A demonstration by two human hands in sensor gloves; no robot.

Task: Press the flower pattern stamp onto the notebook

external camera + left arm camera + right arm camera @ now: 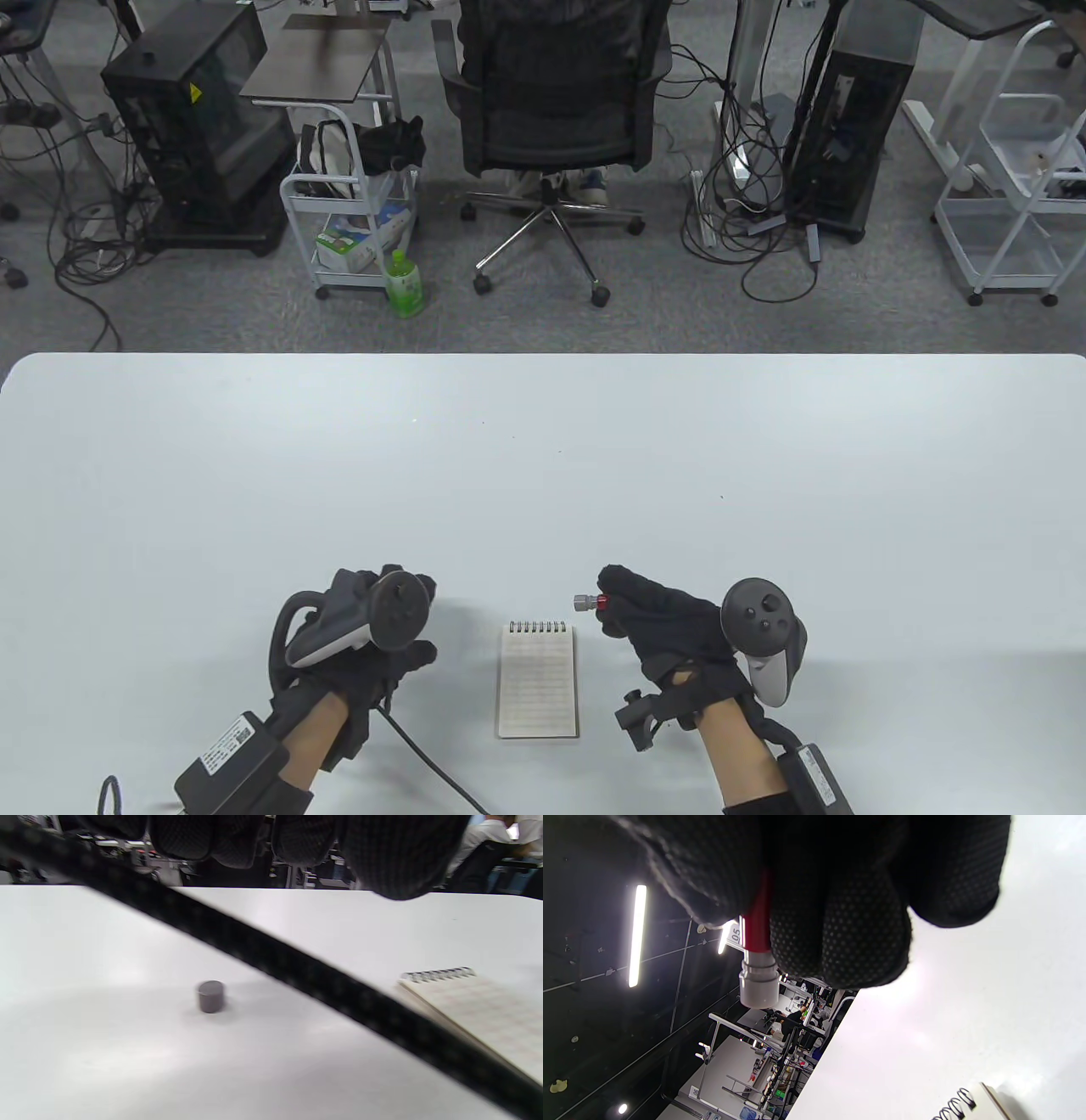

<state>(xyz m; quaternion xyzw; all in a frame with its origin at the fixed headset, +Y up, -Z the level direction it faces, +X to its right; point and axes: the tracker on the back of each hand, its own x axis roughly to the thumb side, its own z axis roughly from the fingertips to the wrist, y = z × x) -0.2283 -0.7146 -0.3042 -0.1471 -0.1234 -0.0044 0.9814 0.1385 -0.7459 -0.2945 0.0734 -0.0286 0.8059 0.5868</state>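
The right hand (657,615) grips the stamp (590,604) in its closed fingers (840,925), red barrel pointing left with the grey tip sticking out, held above the counter (543,475). The notebook (538,679) lies flat and open between the two hands, spiral edge away from the person, just left of and below the stamp tip. The left hand (373,645) sits beside the notebook's left edge, fingers curled, holding nothing. A small grey cap (210,996) stands under it.
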